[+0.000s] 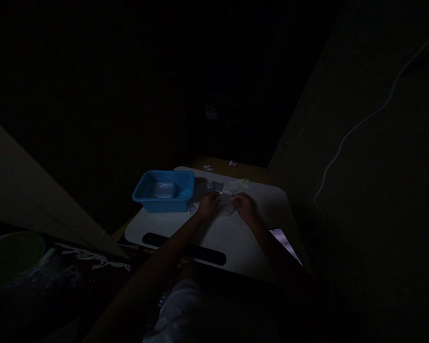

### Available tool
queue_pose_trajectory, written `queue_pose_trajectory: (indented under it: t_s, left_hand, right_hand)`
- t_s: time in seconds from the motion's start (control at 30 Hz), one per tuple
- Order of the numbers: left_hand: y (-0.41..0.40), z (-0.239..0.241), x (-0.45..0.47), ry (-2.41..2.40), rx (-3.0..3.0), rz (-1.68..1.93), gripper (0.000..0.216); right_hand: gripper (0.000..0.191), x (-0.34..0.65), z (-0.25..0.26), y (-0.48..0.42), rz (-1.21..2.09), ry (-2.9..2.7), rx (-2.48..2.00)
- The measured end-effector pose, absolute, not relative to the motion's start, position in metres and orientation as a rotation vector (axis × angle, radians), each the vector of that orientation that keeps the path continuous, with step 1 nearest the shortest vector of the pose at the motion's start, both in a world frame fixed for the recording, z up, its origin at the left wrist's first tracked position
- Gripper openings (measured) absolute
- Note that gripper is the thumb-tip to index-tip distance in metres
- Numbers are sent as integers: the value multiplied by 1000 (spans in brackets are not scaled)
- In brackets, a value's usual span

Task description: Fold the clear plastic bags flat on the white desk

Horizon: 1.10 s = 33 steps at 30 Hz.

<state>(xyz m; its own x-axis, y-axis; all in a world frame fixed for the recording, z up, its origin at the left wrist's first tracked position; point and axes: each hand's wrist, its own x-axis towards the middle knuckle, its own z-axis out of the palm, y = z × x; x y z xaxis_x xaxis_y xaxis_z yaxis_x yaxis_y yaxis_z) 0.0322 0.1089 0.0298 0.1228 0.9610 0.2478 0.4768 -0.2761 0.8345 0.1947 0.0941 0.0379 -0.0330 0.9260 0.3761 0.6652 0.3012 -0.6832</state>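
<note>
In dim light, both hands work over a white table [243, 243]. Between them stretches a thin clear plastic bag [227, 204], its outline faint in the dark. My left hand [209, 204] pinches its left side, fingers curled. On the other side my right hand [245, 206] is closed on the bag with the fingertips together. More crumpled clear plastic [214, 186] lies just beyond the hands. To the left of my left hand stands a blue plastic basin [168, 206], holding a flat stack of clear plastic packets [162, 189].
A lit phone [285, 244] lies by my right forearm. Beyond the table are a small pink and white roll [232, 164] and a crumpled scrap [208, 167]. A green basket [14, 257] stands low left. A white cable [357, 124] hangs along the right wall.
</note>
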Motion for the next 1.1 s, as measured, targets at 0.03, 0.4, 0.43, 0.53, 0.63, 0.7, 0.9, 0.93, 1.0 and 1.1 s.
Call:
queue_pose_trajectory:
  t_s: [0.03, 0.4, 0.43, 0.53, 0.63, 0.7, 0.9, 0.93, 1.0, 1.1]
  left_hand:
    - [108, 32, 31, 1376, 1819, 1087, 19]
    - [105, 50, 21, 1213, 1638, 1129, 13]
    - [103, 50, 21, 1202, 1603, 1141, 14]
    - [100, 49, 21, 1173, 1491, 1168, 16]
    - [98, 45, 19, 1167, 1419, 1184, 18]
    - [96, 42, 16, 1165, 1377, 1195, 22]
    - [94, 37, 11, 1082, 1197, 1303, 34]
    - [94, 37, 11, 1069, 1180, 1323, 35]
    - [96, 34, 11, 1038, 1199, 1345, 41]
    - [97, 28, 12, 1034, 1411, 1321, 49]
  right_hand:
    - [12, 197, 37, 93, 464, -1711, -1434]
    - [17, 210, 41, 84, 825, -1435, -1318]
    - [23, 210, 40, 82, 928, -1359, -1314]
    - [30, 210, 37, 75, 1149, -1216, -1284]
    - [31, 211, 35, 71, 1244, -1132, -1229]
    - [35, 213, 37, 70, 1313, -1007, -1155]
    - [34, 220, 37, 71, 1364, -800, -1033]
    - [34, 221, 35, 71, 1364, -794, -1022]
    - [38, 222, 32, 70, 1356, -773, -996]
    - [51, 223, 29, 66, 1346, -744, -962]
